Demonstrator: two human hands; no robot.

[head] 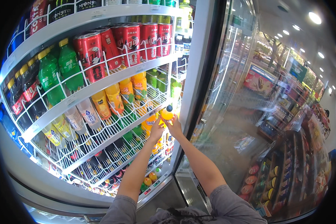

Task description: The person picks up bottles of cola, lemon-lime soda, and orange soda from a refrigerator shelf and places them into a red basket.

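Observation:
Both my hands are together at the right side of a lit drinks fridge. Between them stands an orange drink bottle with a dark cap (167, 113), roughly upright. My left hand (156, 131) touches its left side, and my right hand (174, 126) holds it from the right. The bottle's lower part is hidden by my fingers. Left of it, orange drink bottles (140, 84) stand on a wire shelf (134, 126), with clear-capped white-labelled bottles (89, 114) farther left. Red drink cans (131, 42) and green bottles (68, 63) fill the shelf above.
An open glass door (212, 112) with a dark-edged frame lies right of my hands. White wire guards and shelf rails (100, 84) run along the shelf fronts. Store shelves with packaged goods (285, 168) show through the glass.

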